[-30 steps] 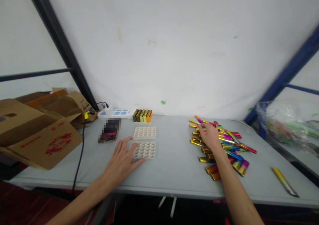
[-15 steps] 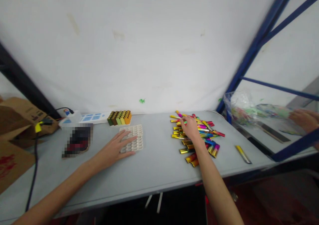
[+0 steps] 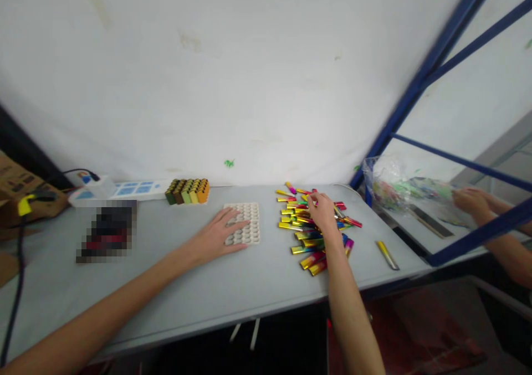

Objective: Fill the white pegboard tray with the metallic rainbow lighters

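Note:
A white tray (image 3: 252,232) with rows of rounded cells lies on the grey table. My left hand (image 3: 216,235) rests on its left part with the fingers spread. Right of it is a loose pile of shiny, multicoloured foil-like pieces (image 3: 310,235), mostly gold, red and purple. Over the upper part of this pile is my right hand (image 3: 323,211), fingers bent together; what they pinch, if anything, is too small to make out. One yellow and silver piece (image 3: 387,255) lies apart on the right.
At the back left stand a block of green, yellow and orange tubes (image 3: 188,192) and a white power strip (image 3: 137,189). A blurred dark object (image 3: 108,231) and a cardboard box (image 3: 20,186) are further left. Another person's hands (image 3: 474,200) are beyond the blue frame (image 3: 399,114).
The view has shifted a little to the right. My left hand and the white tray have moved right, closer to the pile. My right hand stays over the pile, its fingers drawn together.

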